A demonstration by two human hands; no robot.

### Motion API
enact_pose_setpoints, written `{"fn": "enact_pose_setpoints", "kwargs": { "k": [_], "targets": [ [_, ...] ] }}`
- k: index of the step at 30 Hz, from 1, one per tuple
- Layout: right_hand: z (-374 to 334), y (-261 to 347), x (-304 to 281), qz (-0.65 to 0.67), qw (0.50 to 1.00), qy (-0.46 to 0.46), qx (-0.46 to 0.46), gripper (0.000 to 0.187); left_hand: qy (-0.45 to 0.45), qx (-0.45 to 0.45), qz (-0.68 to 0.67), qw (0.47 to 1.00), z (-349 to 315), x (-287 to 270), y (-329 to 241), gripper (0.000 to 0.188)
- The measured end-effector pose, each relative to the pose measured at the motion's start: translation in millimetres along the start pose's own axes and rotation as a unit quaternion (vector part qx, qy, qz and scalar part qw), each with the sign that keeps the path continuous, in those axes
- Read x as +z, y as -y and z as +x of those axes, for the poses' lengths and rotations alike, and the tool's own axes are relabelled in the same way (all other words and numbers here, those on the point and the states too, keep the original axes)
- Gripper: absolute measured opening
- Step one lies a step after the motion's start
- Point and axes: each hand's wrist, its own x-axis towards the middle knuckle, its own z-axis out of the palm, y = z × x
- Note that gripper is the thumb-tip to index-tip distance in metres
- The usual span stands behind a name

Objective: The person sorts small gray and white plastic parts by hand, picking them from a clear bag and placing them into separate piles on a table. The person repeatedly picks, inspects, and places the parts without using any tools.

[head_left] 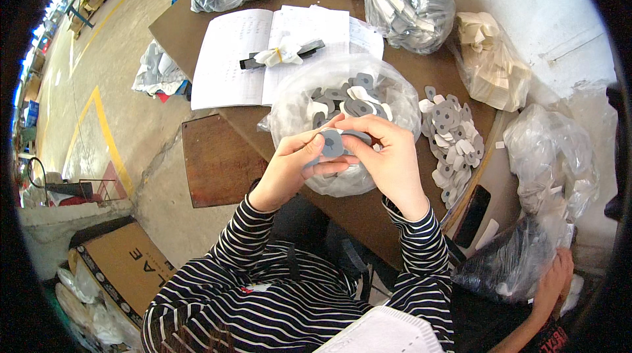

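My left hand (293,163) pinches a small flat grey pad (331,144) with rounded corners and a dark mark at its centre. Close beside it, my right hand (391,155) has its fingers closed on a second grey piece (358,135), seen nearly edge-on; the two pieces touch or overlap. Both hands are raised over the near rim of an open clear plastic bag (401,100). Inside that bag lie many loose grey and white pads (359,108) of similar shape. To the right, a heap of the same pads (453,130) is spread on the brown table (247,130).
An open notebook (227,57) bears a white bundle tied with a band (280,55). Filled plastic bags (409,7) line the far and right sides. A dark phone-like slab (473,216) rests near the right edge. Another person's hand (556,280) touches a bag at lower right.
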Motion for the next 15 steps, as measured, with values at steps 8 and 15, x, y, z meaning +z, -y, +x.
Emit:
{"fn": "enact_pose_setpoints", "kwargs": {
  "k": [8,15],
  "targets": [
    [4.2,-7.9,-29.1,-0.251,0.954,-0.158,-0.047,0.028,-0.064,0.014,-0.143,0.988,10.4,-2.8,-2.8,0.061],
    [-153.5,81.9,-136.7,-0.137,0.861,-0.085,-0.483,0.04,-0.059,0.012,-0.21,0.976,23.1,-2.4,-4.9,0.053]
  ]
}}
